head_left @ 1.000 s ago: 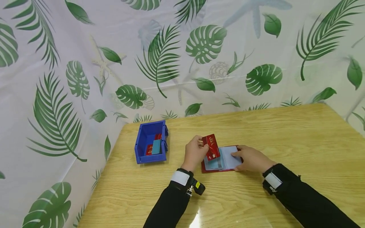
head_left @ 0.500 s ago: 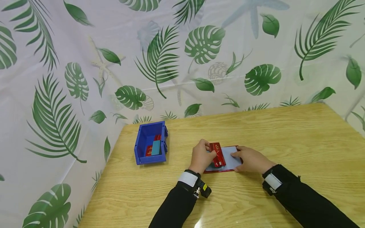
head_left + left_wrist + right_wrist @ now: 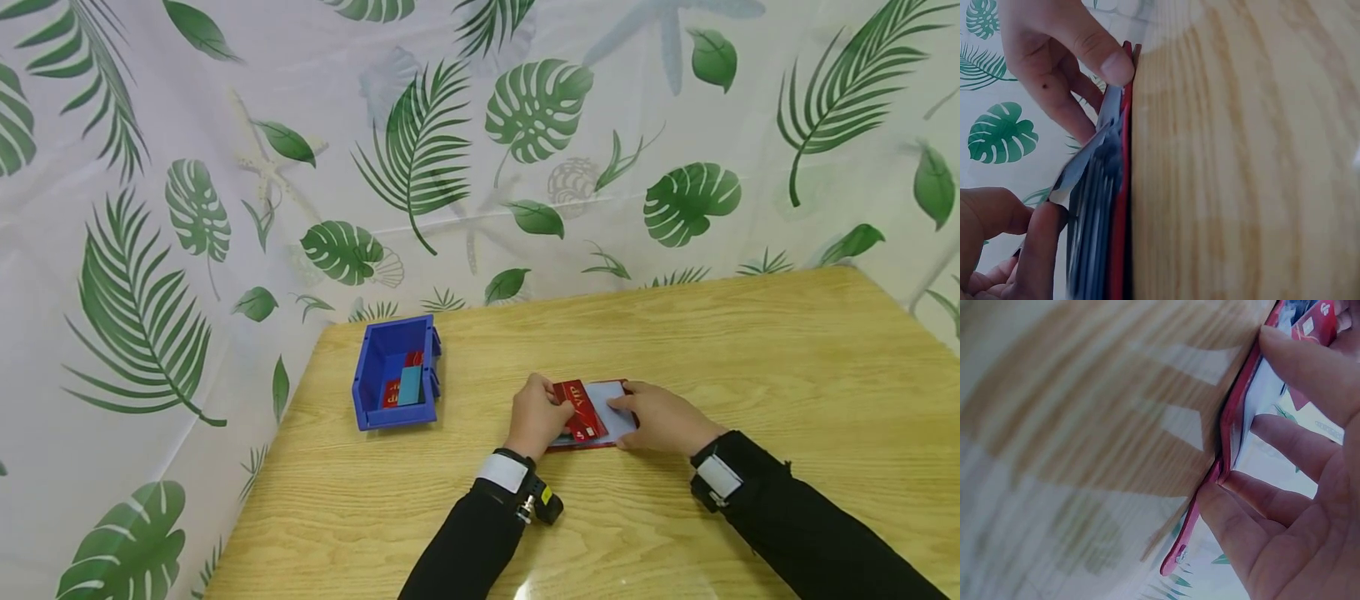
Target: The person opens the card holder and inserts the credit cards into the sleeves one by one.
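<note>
- Red VIP card (image 3: 580,411): it lies slanted over the left half of the open card holder (image 3: 611,407), printed face up, its lower end turned near and to the right.
- In the left wrist view you see the card tilted, its left side raised above the stacked sleeves (image 3: 1090,237) and its right side dipping toward the holder; whether that end is inside a sleeve, you cannot tell.
- Your left hand (image 3: 535,417) pinches the card at its left side, thumb and fingers clamped on it.
- Your right hand (image 3: 667,419) holds the card holder at its right side; your thumb is at the near edge, one finger rests on the pale inner page, and the other fingers bend against the red cover.
- In the right wrist view, a red strap (image 3: 1180,550) with a snap sticks out beside your fingertips.
- The holder lies on the wood-grain table (image 3: 360,508), between your hands.
- Well to the left and farther away, a blue bin (image 3: 397,419) stands on the table, with red cards (image 3: 391,393) and a light blue card (image 3: 410,385) in it.
- Behind the table's far edge hangs a white cloth (image 3: 322,75) printed with green leaves.
- You wear black sleeves (image 3: 461,546), with a white-patched band (image 3: 502,472) at your left wrist.
</note>
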Action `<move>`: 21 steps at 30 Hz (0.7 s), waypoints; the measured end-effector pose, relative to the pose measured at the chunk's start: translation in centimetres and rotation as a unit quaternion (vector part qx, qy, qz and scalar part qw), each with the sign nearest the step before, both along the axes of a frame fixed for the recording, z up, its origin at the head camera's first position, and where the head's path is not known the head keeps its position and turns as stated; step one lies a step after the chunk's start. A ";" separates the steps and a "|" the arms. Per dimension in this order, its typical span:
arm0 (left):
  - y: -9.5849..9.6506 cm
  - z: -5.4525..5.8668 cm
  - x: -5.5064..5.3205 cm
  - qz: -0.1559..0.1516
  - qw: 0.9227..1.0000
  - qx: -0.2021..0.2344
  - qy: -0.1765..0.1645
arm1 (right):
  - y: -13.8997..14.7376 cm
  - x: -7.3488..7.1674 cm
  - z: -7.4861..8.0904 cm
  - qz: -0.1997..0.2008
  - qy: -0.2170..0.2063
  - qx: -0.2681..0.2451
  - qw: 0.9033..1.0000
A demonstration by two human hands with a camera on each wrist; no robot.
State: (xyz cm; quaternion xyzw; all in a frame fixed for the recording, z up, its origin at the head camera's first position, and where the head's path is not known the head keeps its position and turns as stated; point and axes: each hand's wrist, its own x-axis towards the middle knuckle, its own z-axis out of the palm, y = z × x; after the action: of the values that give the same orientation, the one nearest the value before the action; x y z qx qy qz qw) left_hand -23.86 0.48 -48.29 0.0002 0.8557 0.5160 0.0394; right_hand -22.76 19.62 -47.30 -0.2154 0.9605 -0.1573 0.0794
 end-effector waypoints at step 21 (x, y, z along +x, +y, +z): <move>1.2 0.5 0.3 -0.028 0.967 -0.239 0.087 | 0.1 0.0 0.0 0.002 0.003 -0.011 1.000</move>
State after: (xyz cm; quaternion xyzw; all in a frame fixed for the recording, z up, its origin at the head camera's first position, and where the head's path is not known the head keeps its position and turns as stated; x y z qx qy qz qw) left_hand -23.51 1.72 -47.84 0.0593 0.9540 0.2932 -0.0220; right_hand -22.79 19.73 -47.32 -0.2188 0.9585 -0.1671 0.0744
